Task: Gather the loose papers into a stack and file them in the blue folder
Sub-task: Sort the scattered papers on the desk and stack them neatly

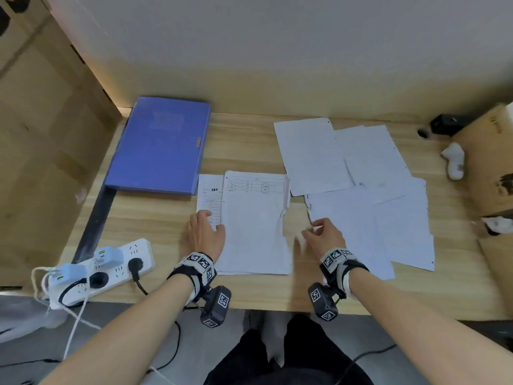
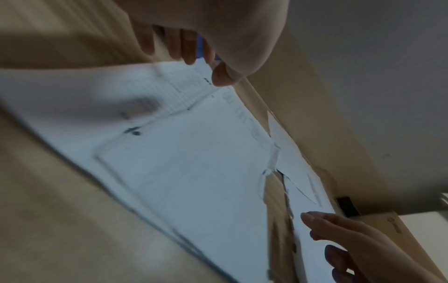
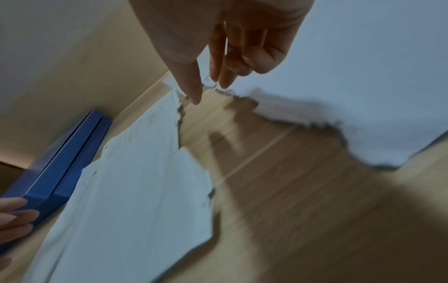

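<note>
The closed blue folder [image 1: 159,144] lies flat at the table's back left; its edge [image 3: 60,164] also shows in the right wrist view. A small stack of papers [image 1: 255,223] with a printed form on top sits in the middle. My left hand [image 1: 206,232] rests on its left edge, fingers [image 2: 189,49] relaxed and touching the sheet. Several loose sheets [image 1: 311,154] overlap on the right. My right hand [image 1: 322,234] is at the ragged left edge of the nearest sheet [image 1: 355,226]. Its fingertips [image 3: 223,80] touch that edge, the thumb just beside it.
A white power strip [image 1: 111,268] with plugs and cables lies at the front left, by a black strip [image 1: 94,223]. A cardboard box [image 1: 488,162], white crumpled items [image 1: 455,159] and a small black object [image 1: 444,125] crowd the right end. A wall runs behind the table.
</note>
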Demonstrator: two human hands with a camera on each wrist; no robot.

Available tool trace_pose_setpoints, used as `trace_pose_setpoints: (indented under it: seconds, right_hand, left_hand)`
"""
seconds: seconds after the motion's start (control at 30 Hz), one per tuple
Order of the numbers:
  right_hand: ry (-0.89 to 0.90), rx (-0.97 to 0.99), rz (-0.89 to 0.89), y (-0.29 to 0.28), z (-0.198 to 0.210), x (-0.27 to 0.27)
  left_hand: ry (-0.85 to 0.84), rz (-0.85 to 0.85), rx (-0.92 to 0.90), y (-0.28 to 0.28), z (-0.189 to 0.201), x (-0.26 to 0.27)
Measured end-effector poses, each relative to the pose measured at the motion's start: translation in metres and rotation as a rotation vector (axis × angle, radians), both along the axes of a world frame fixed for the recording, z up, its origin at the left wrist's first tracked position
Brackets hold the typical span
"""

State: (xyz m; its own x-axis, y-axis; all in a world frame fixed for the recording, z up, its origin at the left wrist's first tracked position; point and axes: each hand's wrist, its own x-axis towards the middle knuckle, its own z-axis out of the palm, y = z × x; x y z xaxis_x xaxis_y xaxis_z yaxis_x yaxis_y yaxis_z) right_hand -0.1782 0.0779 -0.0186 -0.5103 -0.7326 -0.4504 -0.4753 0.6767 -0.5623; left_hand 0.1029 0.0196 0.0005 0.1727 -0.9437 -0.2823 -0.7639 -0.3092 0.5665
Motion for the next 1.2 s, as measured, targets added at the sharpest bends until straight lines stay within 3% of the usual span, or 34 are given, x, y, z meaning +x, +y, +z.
trace_pose_setpoints:
  seconds: [0.13, 0.4, 0.6, 0.7, 0.77, 0.9, 1.1, 1.2]
  right_hand:
    - [0.016, 0.042, -0.064, 0.007, 0.009, -0.052]
    - [0.058, 0.087, -0.12, 0.014, 0.034, -0.169]
    - [0.028, 0.154, -0.087, -0.005, 0.023, -0.216]
    - [0.019, 0.19, -0.033, -0.013, 0.006, -0.221]
    - [0.023, 0.21, -0.007, -0.016, -0.002, -0.223]
    - [0.034, 0.23, 0.047, -0.026, -0.008, -0.228]
    - [0.016, 0.226, 0.106, -0.034, -0.019, -0.233]
    - [-0.013, 0.214, 0.109, -0.035, -0.026, -0.237]
  left_hand:
    - [0.087, -0.148, 0.014, -0.021, 0.007, -0.056]
    - [0.077, -0.45, 0.098, -0.052, 0.013, -0.184]
    - [-0.06, -0.634, 0.192, -0.078, 0.001, -0.252]
    - [-0.178, -0.631, 0.258, -0.091, -0.014, -0.27]
    - [-0.245, -0.624, 0.194, -0.1, -0.021, -0.284]
    - [-0.191, -0.679, 0.047, -0.121, -0.026, -0.325]
    - [-0.271, -0.628, 0.284, -0.149, -0.035, -0.39]
    - [-0.321, -0.571, 0.304, -0.148, -0.046, -0.399]
